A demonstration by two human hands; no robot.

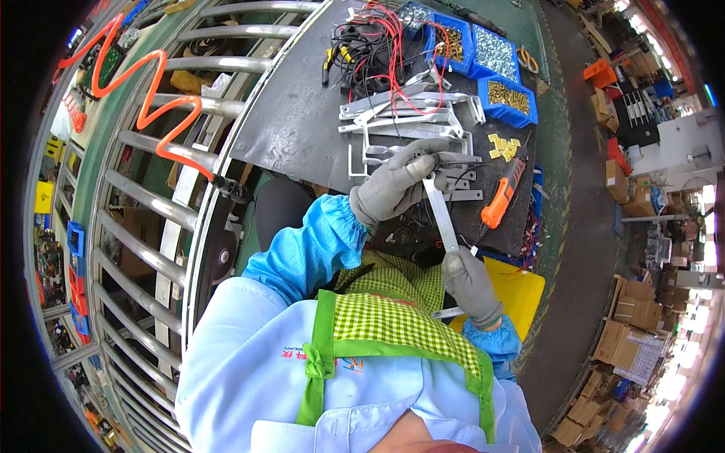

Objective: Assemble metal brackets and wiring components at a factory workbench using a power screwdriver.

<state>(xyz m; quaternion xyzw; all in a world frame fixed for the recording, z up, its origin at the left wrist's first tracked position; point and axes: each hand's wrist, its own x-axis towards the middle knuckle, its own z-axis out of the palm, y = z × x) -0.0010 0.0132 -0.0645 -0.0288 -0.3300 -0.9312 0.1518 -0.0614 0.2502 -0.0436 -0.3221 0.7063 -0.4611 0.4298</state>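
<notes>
A silver flat metal bracket (440, 214) slants between my two grey-gloved hands, over the near edge of the dark work table (291, 147). My left hand (394, 185) is closed about its upper end, fingers pinched there; small parts at the fingertips are too unclear to name. My right hand (471, 285) wraps round the lower end, near the green checked apron (393, 321). Beyond the left hand lies a pile of similar metal brackets (408, 121). An orange electric screwdriver (501, 198) rests right of the bracket, beside several small pale yellow pieces (504, 146).
Blue bins (507, 113) of screws and brass fittings stand at the far right of the table. Red and black wires (377, 49) lie tangled at the back. A roller conveyor (151, 200) runs along the left, with an orange coiled hose (155, 113) above it. Something yellow (513, 294) sits by my right forearm.
</notes>
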